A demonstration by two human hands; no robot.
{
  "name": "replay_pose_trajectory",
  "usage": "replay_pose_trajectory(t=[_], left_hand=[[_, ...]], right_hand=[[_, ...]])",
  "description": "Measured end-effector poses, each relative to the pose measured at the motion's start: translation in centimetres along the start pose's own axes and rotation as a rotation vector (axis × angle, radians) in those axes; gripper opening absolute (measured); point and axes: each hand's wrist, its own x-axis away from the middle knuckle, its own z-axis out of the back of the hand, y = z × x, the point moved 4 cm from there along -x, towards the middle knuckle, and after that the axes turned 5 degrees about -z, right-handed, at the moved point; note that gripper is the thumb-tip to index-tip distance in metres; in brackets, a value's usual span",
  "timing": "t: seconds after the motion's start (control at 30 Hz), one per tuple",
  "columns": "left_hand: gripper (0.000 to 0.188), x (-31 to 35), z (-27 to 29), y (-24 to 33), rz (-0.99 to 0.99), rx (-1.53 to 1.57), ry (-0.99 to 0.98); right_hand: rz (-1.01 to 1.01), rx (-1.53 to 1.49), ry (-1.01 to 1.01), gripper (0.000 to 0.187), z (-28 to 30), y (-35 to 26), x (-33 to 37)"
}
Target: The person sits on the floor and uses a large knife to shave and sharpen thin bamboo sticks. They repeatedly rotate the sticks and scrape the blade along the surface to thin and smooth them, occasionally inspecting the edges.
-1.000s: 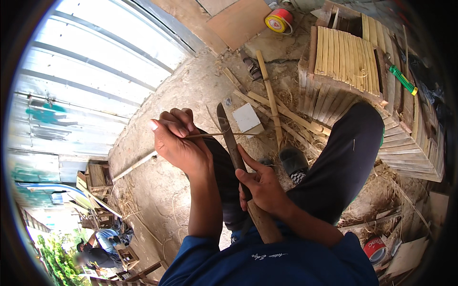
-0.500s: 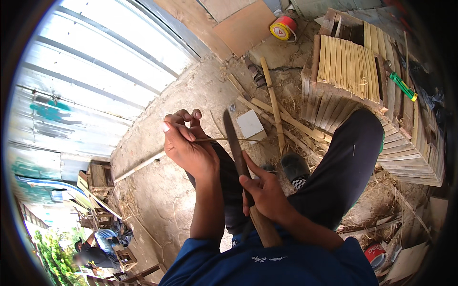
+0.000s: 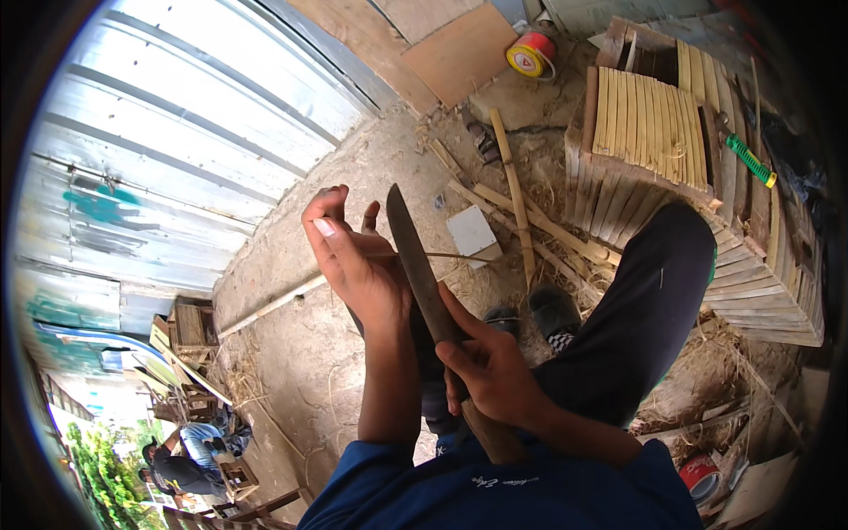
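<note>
My left hand [image 3: 360,265] is raised palm up, its fingers curled, pinching a thin bamboo strip [image 3: 452,255]. The strip runs out to the right, passing at the knife blade, and its far end bends slightly. My right hand [image 3: 490,371] is wrapped round a long knife [image 3: 412,243] where the blade meets the wooden handle. The dark blade points up and to the left, close beside my left palm and across the strip. The handle's butt end reaches back to my blue shirt.
A slatted bamboo piece [image 3: 645,124] lies on a stacked wooden structure at right, beside a green-handled tool [image 3: 749,161]. Bamboo lengths [image 3: 512,190], a white box [image 3: 473,235] and a red-yellow bucket [image 3: 530,55] are on the floor. Another person [image 3: 181,464] sits far left.
The knife has moved left along the strip, so the blade is now nearer my left hand. My left fingers have spread slightly. The view has shifted a little.
</note>
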Motion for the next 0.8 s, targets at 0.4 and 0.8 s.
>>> replay_pose_trajectory(t=[0.4,0.8], left_hand=[[0.056,-2.6,1.2,-0.6,0.197,0.428,-0.537],[0.028,-2.2,2.0,-2.8,-0.31,-0.361,-0.175]], right_hand=[[0.068,-0.16,0.269,0.066,6.6,3.2,-0.5],[-0.058,-0.2,0.364,0.064,14.6,8.9,-0.4]])
